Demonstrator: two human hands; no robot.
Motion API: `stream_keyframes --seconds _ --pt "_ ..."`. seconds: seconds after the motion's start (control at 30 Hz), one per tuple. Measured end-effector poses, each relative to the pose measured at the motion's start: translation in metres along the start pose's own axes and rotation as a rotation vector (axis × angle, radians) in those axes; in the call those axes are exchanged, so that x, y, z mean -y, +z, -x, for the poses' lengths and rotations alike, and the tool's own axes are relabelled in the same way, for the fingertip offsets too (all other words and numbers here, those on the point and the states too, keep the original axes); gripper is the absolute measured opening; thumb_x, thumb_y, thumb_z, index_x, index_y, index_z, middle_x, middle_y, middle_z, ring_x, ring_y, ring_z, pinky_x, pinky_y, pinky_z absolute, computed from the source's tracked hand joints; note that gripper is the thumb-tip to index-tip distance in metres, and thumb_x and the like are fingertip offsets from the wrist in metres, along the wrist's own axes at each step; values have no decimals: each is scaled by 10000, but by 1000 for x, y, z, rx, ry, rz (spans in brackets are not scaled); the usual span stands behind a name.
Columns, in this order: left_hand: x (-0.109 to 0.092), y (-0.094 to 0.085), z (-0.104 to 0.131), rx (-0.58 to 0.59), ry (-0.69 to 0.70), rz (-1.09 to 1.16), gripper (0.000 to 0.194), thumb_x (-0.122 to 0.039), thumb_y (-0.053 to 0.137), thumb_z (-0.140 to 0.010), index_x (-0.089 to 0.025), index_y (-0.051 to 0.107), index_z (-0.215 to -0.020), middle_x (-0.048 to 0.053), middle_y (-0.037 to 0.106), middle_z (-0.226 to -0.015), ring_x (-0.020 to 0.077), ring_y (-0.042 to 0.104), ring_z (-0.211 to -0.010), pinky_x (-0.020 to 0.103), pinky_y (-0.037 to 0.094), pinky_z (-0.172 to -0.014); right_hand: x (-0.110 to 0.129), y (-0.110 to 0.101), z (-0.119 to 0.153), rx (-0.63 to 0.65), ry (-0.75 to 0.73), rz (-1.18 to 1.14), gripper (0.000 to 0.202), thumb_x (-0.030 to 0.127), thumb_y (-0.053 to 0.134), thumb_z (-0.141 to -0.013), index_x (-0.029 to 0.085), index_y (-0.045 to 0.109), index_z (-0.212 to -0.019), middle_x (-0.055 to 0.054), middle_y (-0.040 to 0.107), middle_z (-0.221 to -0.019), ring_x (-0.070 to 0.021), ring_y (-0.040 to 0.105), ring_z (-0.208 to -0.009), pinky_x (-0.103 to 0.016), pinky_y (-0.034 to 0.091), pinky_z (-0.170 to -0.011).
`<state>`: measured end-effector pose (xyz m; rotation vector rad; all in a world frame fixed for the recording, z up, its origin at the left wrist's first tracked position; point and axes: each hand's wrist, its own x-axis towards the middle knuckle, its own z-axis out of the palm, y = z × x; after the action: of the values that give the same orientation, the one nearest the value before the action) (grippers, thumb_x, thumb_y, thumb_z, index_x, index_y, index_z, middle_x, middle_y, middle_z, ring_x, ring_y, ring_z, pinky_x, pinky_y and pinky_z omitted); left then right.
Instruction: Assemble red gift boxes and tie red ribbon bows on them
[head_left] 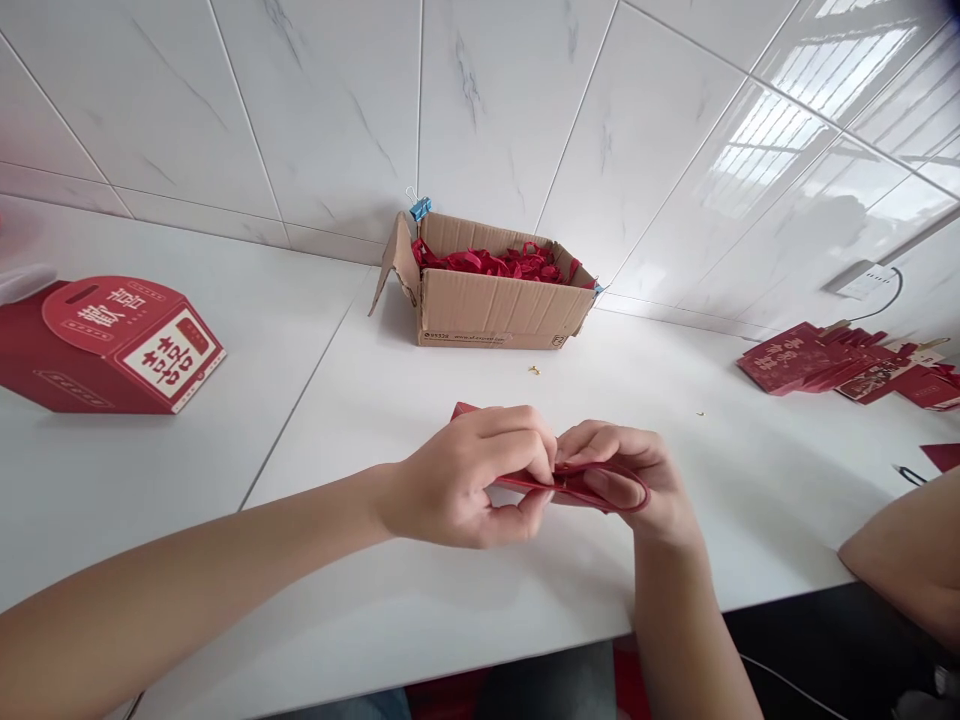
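Note:
Above the white table, a flat red paper piece [517,482] with a looped red band at its right end is between both hands. My left hand [480,475] pinches it near its middle, fingertips and thumb closed together. From the right, my right hand [637,470] grips the loop end, its thumb inside the loop and its fingers behind. The two sets of fingertips nearly meet at a fold, and what lies between them there is hidden. A corner of the red piece sticks out behind my left hand.
Behind the hands stands an open cardboard box [495,310] of red ribbons [510,263], with a blue binder clip [420,208]. A red gift box [112,345] is at left. Red paper pieces [795,358] lie at right, near another person's arm [907,555]. Gold bits [534,370] dot the table.

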<state>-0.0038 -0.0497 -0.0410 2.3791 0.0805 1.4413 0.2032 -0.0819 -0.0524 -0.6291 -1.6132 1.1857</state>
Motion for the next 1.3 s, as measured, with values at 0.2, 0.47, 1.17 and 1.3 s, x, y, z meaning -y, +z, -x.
stream_keyframes --seconds 0.2,0.47,1.17,1.3 --pt "-6 -7 -5 42 -87 123 204 -13 625 -704 -172 522 -779 33 602 -781 107 604 -698 230 558 -628 2 0 1 58 -1 -50 214 122 681 -797 283 749 -921 -39 744 -905 -167 695 -801 -297 582 -689" --pt "-19 -11 -10 179 -22 94 225 -21 637 -725 -196 507 -781 32 601 -772 115 607 -689 231 569 -608 9 16 6 29 -111 -30 300 79 783 -678 285 751 -894 -25 743 -841 -164 706 -712 -277 583 -621" --pt "-25 -8 -15 221 40 -19 235 -44 651 -731 -227 507 -765 21 628 -698 142 625 -611 280 557 -538 14 13 12 119 -152 52 180 159 748 -734 279 740 -868 -39 711 -848 -148 683 -643 -250 560 -546" --pt "-22 -10 -13 217 5 33 212 -57 631 -731 -220 501 -767 33 623 -746 139 615 -612 281 552 -533 15 14 10 90 -149 70 129 166 762 -720 255 727 -807 -40 718 -817 -147 682 -640 -251 567 -560"
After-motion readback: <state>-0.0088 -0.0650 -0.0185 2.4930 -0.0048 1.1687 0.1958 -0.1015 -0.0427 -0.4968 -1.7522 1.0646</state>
